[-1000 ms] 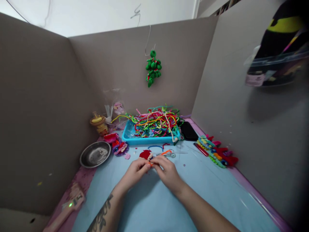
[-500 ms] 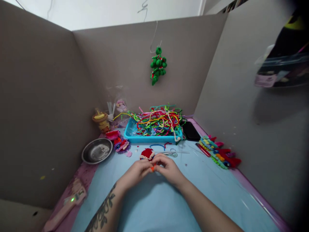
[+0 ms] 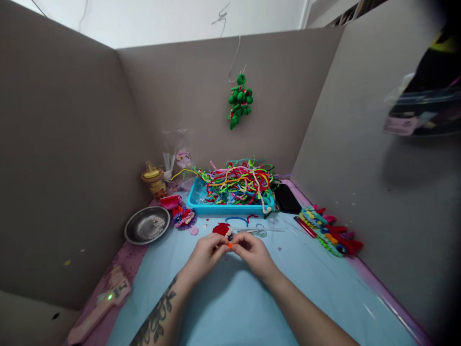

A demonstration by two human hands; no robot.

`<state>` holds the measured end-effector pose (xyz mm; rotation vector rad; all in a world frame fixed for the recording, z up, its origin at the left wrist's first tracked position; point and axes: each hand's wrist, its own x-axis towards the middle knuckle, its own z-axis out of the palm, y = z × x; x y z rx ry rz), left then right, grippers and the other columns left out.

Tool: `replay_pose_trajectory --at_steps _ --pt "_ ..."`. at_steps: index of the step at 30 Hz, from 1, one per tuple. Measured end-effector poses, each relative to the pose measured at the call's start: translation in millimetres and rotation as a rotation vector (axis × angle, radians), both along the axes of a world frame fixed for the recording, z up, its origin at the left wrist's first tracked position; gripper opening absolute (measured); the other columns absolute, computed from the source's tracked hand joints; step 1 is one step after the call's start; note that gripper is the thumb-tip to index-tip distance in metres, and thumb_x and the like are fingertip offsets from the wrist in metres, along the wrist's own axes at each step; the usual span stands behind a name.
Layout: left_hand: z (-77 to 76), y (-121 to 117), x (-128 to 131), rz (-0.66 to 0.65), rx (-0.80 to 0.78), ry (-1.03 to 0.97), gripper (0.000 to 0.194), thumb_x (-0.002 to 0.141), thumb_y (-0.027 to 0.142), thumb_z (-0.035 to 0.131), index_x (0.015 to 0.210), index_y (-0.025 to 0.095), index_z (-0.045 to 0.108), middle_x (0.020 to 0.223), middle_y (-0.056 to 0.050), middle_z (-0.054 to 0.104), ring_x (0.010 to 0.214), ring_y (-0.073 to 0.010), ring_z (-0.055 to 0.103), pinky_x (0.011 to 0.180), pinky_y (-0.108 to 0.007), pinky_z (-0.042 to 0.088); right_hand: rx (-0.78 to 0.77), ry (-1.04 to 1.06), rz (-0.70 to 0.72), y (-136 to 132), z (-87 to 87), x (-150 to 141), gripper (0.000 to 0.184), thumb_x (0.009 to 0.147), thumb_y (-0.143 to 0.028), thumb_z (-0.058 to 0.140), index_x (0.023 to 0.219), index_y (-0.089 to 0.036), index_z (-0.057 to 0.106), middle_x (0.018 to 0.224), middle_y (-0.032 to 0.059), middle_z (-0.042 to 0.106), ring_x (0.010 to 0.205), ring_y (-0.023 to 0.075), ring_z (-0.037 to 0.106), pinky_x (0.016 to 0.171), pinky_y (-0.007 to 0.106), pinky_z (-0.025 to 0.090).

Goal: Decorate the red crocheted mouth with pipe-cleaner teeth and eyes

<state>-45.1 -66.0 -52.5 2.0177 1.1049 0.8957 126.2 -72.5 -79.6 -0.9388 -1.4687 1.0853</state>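
Observation:
My left hand (image 3: pixel 206 253) and my right hand (image 3: pixel 253 253) meet over the middle of the blue table cover, fingertips pinched together. Between them shows a small orange fuzzy piece (image 3: pixel 230 245), mostly covered by the fingers. Just beyond the fingertips is a red fuzzy piece (image 3: pixel 220 228) with cream trim at its right edge. Whether it is joined to the orange piece is hidden. A pair of scissors (image 3: pixel 260 233) lies behind my right hand, with a short blue pipe cleaner (image 3: pixel 236 219) behind it.
A blue tray (image 3: pixel 230 210) heaped with colourful pipe cleaners stands at the back. To its left are a metal bowl (image 3: pixel 130 236) and a finished fuzzy piece (image 3: pixel 183 217). A black phone (image 3: pixel 287 198) and fuzzy strips (image 3: pixel 326 230) lie right. A pink glue gun (image 3: pixel 97 315) rests front left.
The red piece has turned, its cream trim going from the lower left side to the right. My hands have shifted slightly around the orange piece. The whole view has moved a little.

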Motion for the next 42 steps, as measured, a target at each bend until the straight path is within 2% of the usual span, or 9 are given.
replay_pose_trajectory --at_steps 3,6,10,14,20,27,33,38,42 --pt "0.8 -1 4 0.093 -0.133 -0.089 0.017 0.079 0.029 0.057 0.08 0.015 0.067 0.076 -0.004 0.067 0.067 -0.0143 0.057 0.062 -0.024 0.043 0.257 -0.2 -0.131 -3 1.6 1 0.007 0.081 -0.023 0.058 0.075 -0.021 0.061 0.077 0.0034 0.06 0.078 0.0184 0.056 0.072 0.031 0.043" --pt "-0.1 -1 6 0.079 -0.303 -0.18 0.019 0.076 0.03 0.059 0.078 0.013 0.068 0.069 -0.004 0.066 0.06 -0.013 0.056 0.055 -0.022 0.042 0.473 -0.363 -0.182 -6 2.0 1 0.011 0.085 -0.017 0.052 0.08 -0.021 0.062 0.081 0.0053 0.063 0.083 0.0195 0.056 0.078 0.035 0.043" --pt "-5.1 0 4 0.032 -0.444 -0.261 0.019 0.069 0.029 0.065 0.076 0.012 0.069 0.066 -0.002 0.063 0.055 -0.0107 0.053 0.051 -0.021 0.04 0.591 -0.43 -0.19 -9 0.1 0 0.013 0.086 -0.014 0.051 0.084 -0.022 0.062 0.081 0.005 0.065 0.08 0.0188 0.057 0.076 0.036 0.044" --pt "-4.9 1 2 0.008 -0.502 -0.331 0.018 0.066 0.029 0.069 0.072 0.012 0.067 0.064 -0.001 0.062 0.054 -0.0095 0.052 0.053 -0.021 0.04 0.635 -0.395 -0.183 -9 0.8 -1 0.013 0.085 -0.012 0.051 0.085 -0.021 0.062 0.082 0.0049 0.065 0.078 0.018 0.057 0.073 0.034 0.046" --pt "3.8 0 7 0.025 -0.457 -0.346 0.02 0.073 0.032 0.063 0.074 0.013 0.065 0.059 0.001 0.059 0.054 -0.0094 0.05 0.054 -0.021 0.04 0.563 -0.387 -0.208 -8 5.6 0 0.015 0.085 -0.011 0.05 0.087 -0.021 0.061 0.085 0.0052 0.065 0.083 0.0183 0.057 0.076 0.034 0.045" --pt "-2.9 1 12 0.012 -0.438 -0.387 0.024 0.08 0.035 0.054 0.077 0.013 0.061 0.066 0.0 0.059 0.055 -0.0091 0.049 0.056 -0.022 0.041 0.413 -0.358 -0.232 -8 2.2 -2 0.012 0.084 -0.014 0.051 0.08 -0.02 0.06 0.079 0.0039 0.063 0.081 0.0184 0.056 0.075 0.031 0.043" --pt "-5.8 2 13 0.004 -0.444 -0.447 0.026 0.079 0.039 0.056 0.08 0.014 0.059 0.064 0.002 0.054 0.055 -0.0087 0.047 0.056 -0.022 0.04 0.249 -0.306 -0.24 -9 5.1 -7 0.01 0.081 -0.015 0.052 0.075 -0.02 0.059 0.077 0.0035 0.063 0.077 0.018 0.055 0.069 0.028 0.042" --pt "-9.4 4 11 0.05 -0.285 -0.439 0.021 0.078 0.035 0.059 0.076 0.015 0.064 0.074 -0.002 0.055 0.068 -0.0126 0.052 0.064 -0.025 0.042 0.111 -0.226 -0.246 -10 8.0 -9 0.007 0.077 -0.018 0.056 0.072 -0.019 0.06 0.074 0.0028 0.061 0.078 0.0184 0.054 0.072 0.029 0.041" --pt "-12.1 7 8 0.083 -0.179 -0.412 0.017 0.077 0.031 0.061 0.076 0.016 0.07 0.077 -0.004 0.054 0.075 -0.0159 0.053 0.067 -0.027 0.043 -0.054 -0.02 -0.117 -9 8.2 -11 0.009 0.076 -0.025 0.058 0.074 -0.018 0.062 0.075 0.0025 0.062 0.076 0.0174 0.055 0.072 0.029 0.041"
